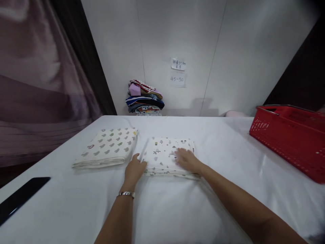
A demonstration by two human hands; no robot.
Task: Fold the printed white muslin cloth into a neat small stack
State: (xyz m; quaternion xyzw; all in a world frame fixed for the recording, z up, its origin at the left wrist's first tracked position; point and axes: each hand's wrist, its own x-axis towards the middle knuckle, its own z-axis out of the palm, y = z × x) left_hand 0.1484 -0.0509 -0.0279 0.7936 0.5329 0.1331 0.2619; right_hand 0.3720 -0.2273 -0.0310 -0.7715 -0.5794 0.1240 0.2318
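A folded white cloth with small coloured prints (pixel 162 154) lies in the middle of the white table (pixel 177 210). My right hand (pixel 186 160) rests flat on top of it, fingers stretched out. My left hand (pixel 134 169) touches the cloth's near-left edge, fingers loosely curled against it, a metal bracelet on the wrist. To the left lies a second folded white cloth with grey and red shapes (pixel 108 147), untouched.
A red plastic basket (pixel 291 139) stands at the right edge of the table. A stack of folded colourful clothes (pixel 144 98) sits at the back against the white wall. A dark flat object (pixel 20 196) lies at the near-left corner. A curtain hangs at left.
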